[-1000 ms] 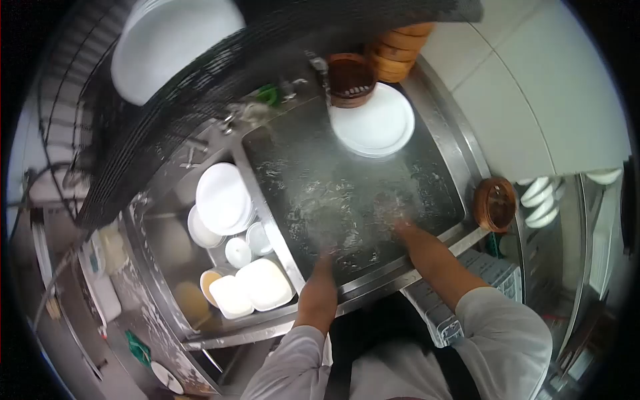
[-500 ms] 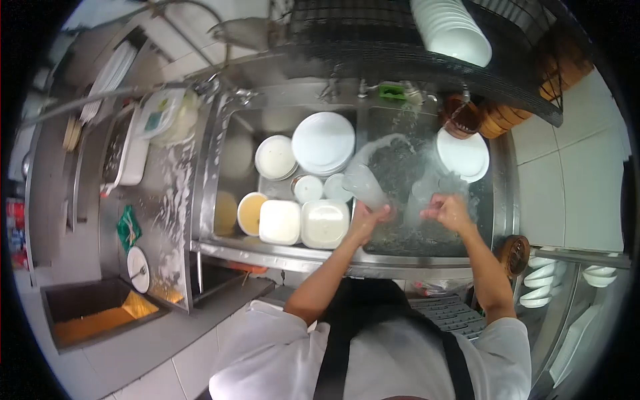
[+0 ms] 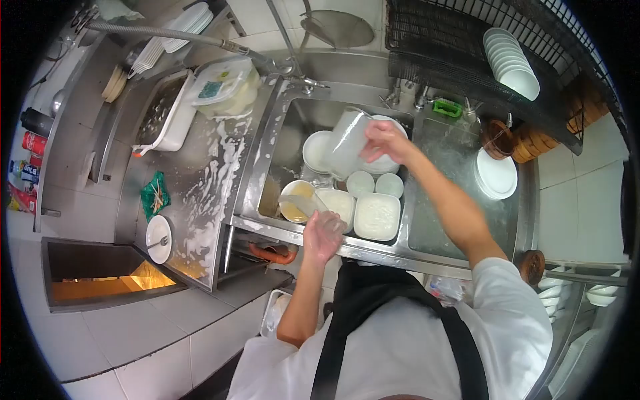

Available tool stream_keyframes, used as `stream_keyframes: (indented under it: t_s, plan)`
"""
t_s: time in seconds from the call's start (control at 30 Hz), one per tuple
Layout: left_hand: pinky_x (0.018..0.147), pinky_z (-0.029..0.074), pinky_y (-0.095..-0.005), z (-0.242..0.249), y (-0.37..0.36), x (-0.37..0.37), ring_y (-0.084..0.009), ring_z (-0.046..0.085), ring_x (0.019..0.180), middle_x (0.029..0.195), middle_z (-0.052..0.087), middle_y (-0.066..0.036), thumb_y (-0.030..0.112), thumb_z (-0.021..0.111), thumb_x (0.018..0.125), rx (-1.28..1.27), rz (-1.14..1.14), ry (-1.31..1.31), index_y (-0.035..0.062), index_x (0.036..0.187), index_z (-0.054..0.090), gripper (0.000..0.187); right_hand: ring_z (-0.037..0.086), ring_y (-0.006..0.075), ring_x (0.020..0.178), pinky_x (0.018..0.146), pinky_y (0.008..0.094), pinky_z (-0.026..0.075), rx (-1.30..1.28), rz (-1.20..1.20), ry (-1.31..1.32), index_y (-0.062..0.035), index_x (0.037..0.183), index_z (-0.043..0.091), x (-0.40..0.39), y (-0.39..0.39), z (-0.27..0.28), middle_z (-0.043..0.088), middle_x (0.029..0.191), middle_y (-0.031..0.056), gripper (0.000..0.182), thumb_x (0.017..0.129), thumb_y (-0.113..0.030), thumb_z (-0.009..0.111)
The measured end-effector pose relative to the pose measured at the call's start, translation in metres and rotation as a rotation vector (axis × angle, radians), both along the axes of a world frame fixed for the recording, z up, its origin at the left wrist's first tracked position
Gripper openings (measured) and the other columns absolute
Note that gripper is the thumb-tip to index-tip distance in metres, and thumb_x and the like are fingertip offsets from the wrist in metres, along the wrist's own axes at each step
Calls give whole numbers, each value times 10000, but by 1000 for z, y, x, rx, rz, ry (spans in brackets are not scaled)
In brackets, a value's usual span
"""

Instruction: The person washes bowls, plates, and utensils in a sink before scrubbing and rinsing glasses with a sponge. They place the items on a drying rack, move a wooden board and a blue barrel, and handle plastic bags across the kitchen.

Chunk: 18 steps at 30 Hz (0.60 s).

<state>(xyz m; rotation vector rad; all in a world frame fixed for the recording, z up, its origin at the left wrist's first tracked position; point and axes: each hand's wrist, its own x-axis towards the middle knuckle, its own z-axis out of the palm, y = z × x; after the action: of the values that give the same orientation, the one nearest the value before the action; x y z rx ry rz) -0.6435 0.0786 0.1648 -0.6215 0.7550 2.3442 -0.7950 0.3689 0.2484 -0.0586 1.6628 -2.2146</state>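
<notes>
My right hand point(image 3: 387, 141) reaches across the left sink basin, its fingers closed on a large clear container point(image 3: 347, 143) tilted over the dishes. Below it, near the front rim, my left hand point(image 3: 324, 239) grips a smaller clear cup point(image 3: 302, 202), blurred and tilted to the left. That cup is above a bowl with yellow inside point(image 3: 293, 212). Around them in the basin are a round white bowl point(image 3: 316, 151), white plates point(image 3: 398, 127) partly behind my right hand, two small round dishes point(image 3: 360, 183), and square white bowls point(image 3: 377, 218).
Water fills the right basin point(image 3: 460, 217), where white plates point(image 3: 497, 175) stand at the right. A black rack point(image 3: 433, 67) with white bowls point(image 3: 512, 63) hangs above. Soapy counter point(image 3: 210, 193) on the left bears a white tub point(image 3: 173, 123), a lidded box point(image 3: 223, 90) and a plate with a fork point(image 3: 159, 230).
Both hands have moved left from the right basin to above the left one, carrying clear vessels. The view has shifted left too. Splashing in the right basin has died down.
</notes>
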Motion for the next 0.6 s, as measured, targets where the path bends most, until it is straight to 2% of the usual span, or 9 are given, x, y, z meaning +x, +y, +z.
stream_keyframes:
  t_s: [0.03, 0.07, 0.17, 0.3, 0.37, 0.4, 0.5, 0.53, 0.6]
  plan:
    - [616, 443, -317, -3, -7, 2, -275, 595, 917, 1078, 617, -83, 511, 538, 930, 65, -2, 9, 65, 1151, 546, 497, 705, 286, 837, 622, 398, 570, -102, -2, -40, -101, 934, 586, -10, -18, -8, 653, 878, 107, 351, 880, -436, 678]
    - [558, 423, -313, 15, -4, 6, -292, 588, 865, 1014, 609, -79, 488, 550, 904, 57, 90, -126, 40, 1107, 592, 494, 694, 317, 878, 665, 457, 561, -212, -11, -87, -117, 956, 584, -18, -37, -13, 654, 895, 119, 366, 882, -466, 666]
    - [546, 430, -311, 12, -10, 18, -278, 589, 831, 972, 619, -65, 492, 538, 900, 192, 133, -159, 18, 1180, 592, 554, 664, 381, 965, 781, 587, 516, -505, 24, -233, -154, 935, 602, -43, -85, -22, 666, 963, 164, 423, 866, -569, 641]
    - [544, 441, -296, 3, -5, 25, -222, 590, 777, 925, 611, -60, 527, 488, 909, 470, 66, -14, 12, 1226, 568, 610, 672, 385, 924, 741, 548, 544, -924, 2, -245, -169, 863, 626, -63, -130, -31, 676, 1032, 201, 453, 853, -623, 619]
    - [546, 444, -294, -2, 8, 23, -220, 585, 782, 916, 600, -54, 537, 507, 905, 430, 83, 8, 36, 1191, 580, 581, 673, 388, 916, 728, 526, 557, -1041, -36, -233, -174, 823, 628, -60, -128, -25, 679, 1055, 208, 475, 850, -648, 601]
    - [547, 445, -293, -3, 18, 21, -219, 583, 784, 912, 595, -51, 542, 517, 903, 414, 81, 21, 48, 1173, 586, 567, 696, 380, 914, 716, 505, 567, -1032, -63, -233, -157, 757, 658, -54, -120, -17, 689, 1022, 220, 516, 864, -654, 569]
    - [552, 442, -296, 6, 59, 15, -226, 579, 788, 897, 582, -39, 549, 553, 898, 147, 138, 4, 102, 1109, 584, 496, 694, 342, 906, 705, 478, 574, -787, -205, -123, -117, 802, 636, -23, -75, -4, 688, 983, 196, 499, 890, -605, 575]
    - [557, 432, -311, 15, 75, 17, -226, 583, 783, 875, 575, -34, 541, 572, 903, 29, 140, -15, 171, 1070, 550, 407, 690, 319, 905, 703, 468, 579, -671, -232, -53, -104, 840, 615, -5, -54, -4, 683, 957, 178, 457, 909, -554, 576]
    - [589, 458, -327, 2, 98, 16, -229, 591, 796, 929, 574, -35, 526, 572, 915, 16, 25, 101, 174, 1106, 502, 407, 686, 288, 903, 702, 460, 583, -450, -352, 37, -77, 893, 593, 40, -7, -4, 676, 933, 147, 367, 929, -443, 595]
